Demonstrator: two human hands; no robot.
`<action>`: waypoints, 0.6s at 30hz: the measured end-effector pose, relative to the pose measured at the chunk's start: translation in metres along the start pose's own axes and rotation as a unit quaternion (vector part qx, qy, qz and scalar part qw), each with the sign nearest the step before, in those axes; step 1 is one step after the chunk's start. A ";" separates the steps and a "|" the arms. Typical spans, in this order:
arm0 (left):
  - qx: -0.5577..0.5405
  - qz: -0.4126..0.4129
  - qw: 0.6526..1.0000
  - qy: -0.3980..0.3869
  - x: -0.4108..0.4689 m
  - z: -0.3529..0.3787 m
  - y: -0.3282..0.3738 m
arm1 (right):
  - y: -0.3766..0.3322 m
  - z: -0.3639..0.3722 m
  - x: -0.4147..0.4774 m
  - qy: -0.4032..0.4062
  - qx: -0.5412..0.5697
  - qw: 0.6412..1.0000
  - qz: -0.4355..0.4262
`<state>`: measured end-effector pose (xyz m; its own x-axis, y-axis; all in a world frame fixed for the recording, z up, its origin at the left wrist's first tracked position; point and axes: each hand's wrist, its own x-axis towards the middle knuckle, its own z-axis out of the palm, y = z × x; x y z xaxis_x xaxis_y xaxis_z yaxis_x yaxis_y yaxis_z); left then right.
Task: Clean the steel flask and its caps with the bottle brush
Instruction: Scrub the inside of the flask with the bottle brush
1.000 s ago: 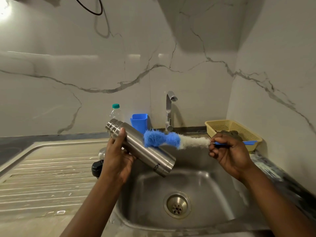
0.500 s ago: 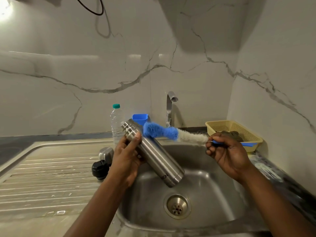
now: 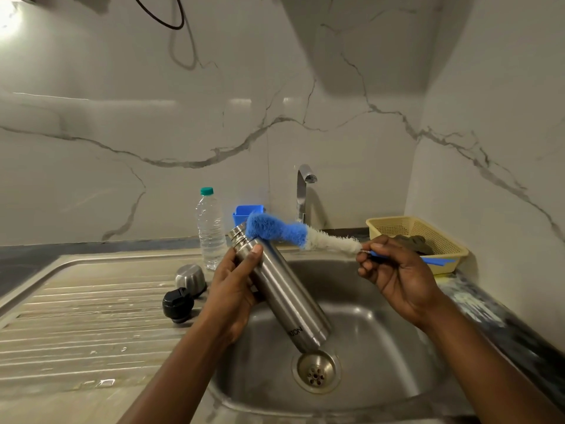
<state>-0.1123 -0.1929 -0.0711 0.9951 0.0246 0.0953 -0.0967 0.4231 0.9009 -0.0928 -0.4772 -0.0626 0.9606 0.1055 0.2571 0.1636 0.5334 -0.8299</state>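
Head view: steel flask [image 3: 281, 295] is brushed silver, uncapped and tilted, with its threaded mouth up-left and its base low over the sink [image 3: 382, 347]. Bottle brush [image 3: 287, 232] has blue tip bristles at the mouth rim and white bristles behind. My left hand [image 3: 235, 289] grips the flask's upper body. My right hand [image 3: 397, 270] pinches the brush's blue handle. Steel cap [image 3: 190, 275] and black cap [image 3: 177, 304] sit on the drainboard [image 3: 76, 316], near a plastic bottle [image 3: 210, 228].
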 end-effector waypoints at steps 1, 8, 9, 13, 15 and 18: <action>0.001 -0.001 1.000 0.000 0.000 0.000 0.000 | 0.001 0.002 0.000 -0.005 -0.003 1.000 0.000; 0.021 -0.004 1.000 -0.007 -0.001 0.003 -0.004 | 0.000 0.005 -0.001 -0.021 -0.018 1.000 0.000; 0.018 -0.003 1.000 -0.004 0.000 0.003 -0.004 | -0.002 0.003 -0.001 -0.015 -0.018 1.000 -0.002; -0.010 -0.007 1.000 0.013 0.001 0.000 0.002 | -0.005 -0.003 -0.001 0.010 -0.016 1.000 -0.004; -0.019 -0.015 1.000 0.014 0.001 -0.001 0.003 | -0.002 -0.001 -0.001 0.009 -0.012 1.000 0.003; -0.031 -0.025 0.999 0.011 0.001 0.000 0.004 | 0.004 0.005 -0.001 0.001 -0.014 1.000 0.011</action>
<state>-0.1117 -0.1912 -0.0673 0.9989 0.0220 0.0410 -0.0465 0.4789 0.8766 -0.0945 -0.4710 -0.0643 0.9644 0.1164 0.2374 0.1477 0.5074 -0.8490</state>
